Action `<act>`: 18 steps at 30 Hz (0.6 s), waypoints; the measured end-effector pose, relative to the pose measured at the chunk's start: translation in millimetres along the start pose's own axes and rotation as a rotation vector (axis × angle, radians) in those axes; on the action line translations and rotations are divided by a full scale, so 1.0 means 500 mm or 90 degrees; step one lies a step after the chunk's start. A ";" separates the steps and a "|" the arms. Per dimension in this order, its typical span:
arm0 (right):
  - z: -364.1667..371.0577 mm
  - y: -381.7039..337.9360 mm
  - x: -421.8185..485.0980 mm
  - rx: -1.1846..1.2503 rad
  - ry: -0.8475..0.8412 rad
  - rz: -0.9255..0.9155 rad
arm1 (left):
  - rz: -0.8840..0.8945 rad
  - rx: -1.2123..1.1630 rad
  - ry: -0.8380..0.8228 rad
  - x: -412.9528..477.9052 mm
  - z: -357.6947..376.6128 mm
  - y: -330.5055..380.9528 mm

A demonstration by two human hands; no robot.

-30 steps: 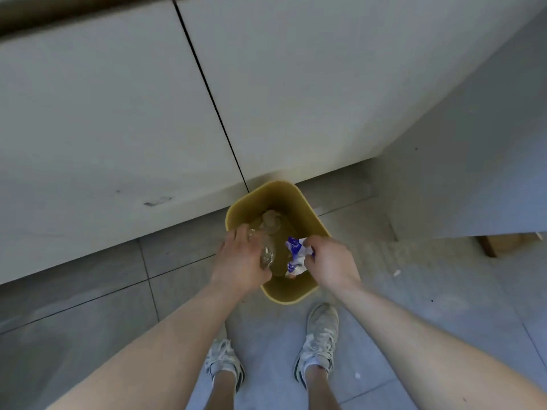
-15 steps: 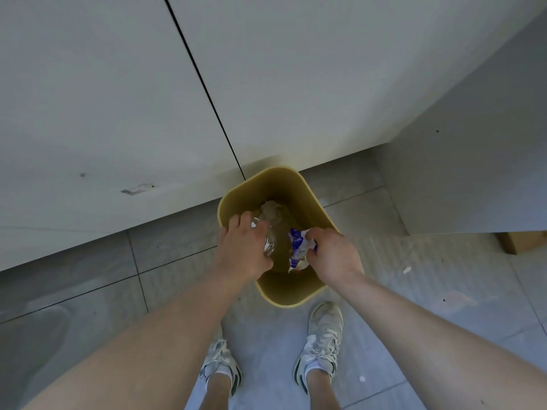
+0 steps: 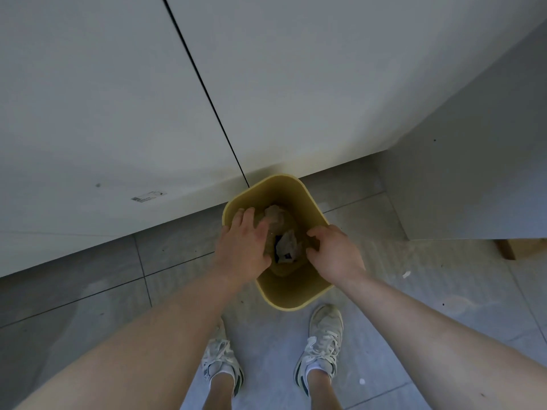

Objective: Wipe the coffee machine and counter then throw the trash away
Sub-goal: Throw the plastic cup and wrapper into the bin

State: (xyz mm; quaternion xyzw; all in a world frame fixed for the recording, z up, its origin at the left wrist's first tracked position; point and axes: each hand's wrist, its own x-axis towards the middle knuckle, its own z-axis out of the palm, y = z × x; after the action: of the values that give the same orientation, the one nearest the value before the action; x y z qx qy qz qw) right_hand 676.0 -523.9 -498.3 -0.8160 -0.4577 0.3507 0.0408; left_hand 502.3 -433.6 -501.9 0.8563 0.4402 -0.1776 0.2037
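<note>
Kitchen: white cabinets [image 3: 103, 99], tiled floor [image 3: 444, 291]

Dim, flat, bluish-grey light. Soft shadow deep in bin [image 3: 284, 294] and along cabinet [image 3: 103, 113] foot. Strong wide-angle bowing toward edges. Slightly soft, smeared detail throughout.

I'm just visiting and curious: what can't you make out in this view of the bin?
Head view only.
Crumpled trash in the yellow bin: dim, partly covered by the left hand, so unidentifiable.
Sticker on the cabinet door: too small to read.
Wooden piece: cut off by the right edge.
Coffee machine and counter: outside the frame.
</note>
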 end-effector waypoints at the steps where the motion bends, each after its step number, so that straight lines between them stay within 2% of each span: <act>1: -0.008 -0.005 0.001 -0.002 -0.003 0.000 | -0.003 -0.002 0.003 -0.005 -0.008 -0.001; 9: -0.098 -0.063 -0.031 -0.022 0.006 -0.036 | -0.008 -0.014 0.026 -0.068 -0.103 0.005; 18: -0.313 -0.169 -0.185 -0.025 0.075 -0.088 | -0.035 -0.026 0.060 -0.245 -0.307 0.071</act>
State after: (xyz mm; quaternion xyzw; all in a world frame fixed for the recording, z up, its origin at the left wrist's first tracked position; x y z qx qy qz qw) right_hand 679.7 -507.2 -298.8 -0.8025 -0.5164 0.2893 0.0757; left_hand 483.5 -458.5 -304.6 0.8467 0.4764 -0.1337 0.1953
